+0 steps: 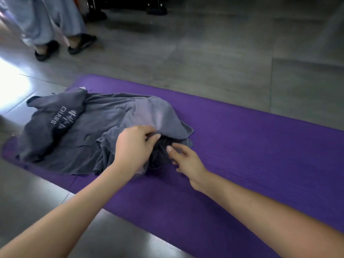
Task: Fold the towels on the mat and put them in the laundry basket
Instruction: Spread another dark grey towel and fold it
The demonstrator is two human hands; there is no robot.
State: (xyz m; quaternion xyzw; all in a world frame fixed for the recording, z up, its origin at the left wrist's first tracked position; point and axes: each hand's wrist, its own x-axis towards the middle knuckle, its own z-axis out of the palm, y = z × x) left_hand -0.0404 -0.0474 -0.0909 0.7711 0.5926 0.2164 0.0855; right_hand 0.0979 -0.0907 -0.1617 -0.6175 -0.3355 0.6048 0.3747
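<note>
Towels, grey and soft-piled, lie in one crumpled heap (89,138) on the left end of the long purple foam mat (260,146), with the rest of that mat bare to the right of the heap. None is folded yet, so I judge you to be at the very start: picking one towel out of the pile. Your left hand (134,151) sits at the near right side of the heap and pinches the edge of the lighter grey towel (158,112) between thumb and fingers, lifting it a little off a darker fold beneath. Your right hand (188,162) is just beside it, over the mat's near side, fingers spread and loose, holding nothing; whether its tips touch the dark fold I cannot tell. The darker grey towel with white lettering (55,123) lies at the far left end of the mat, partly over its edge. The laundry basket is not in view. Next you will likely need a second pinch with the right hand along the same edge, then a pull toward the bare part of the mat so this towel comes free and lies flat. Mind that the layers overlap, so a neighbour may drag along. Beyond the mat's far side, someone's legs in pale blue trousers (46,21) stand on the grey tiled floor (223,62).
</note>
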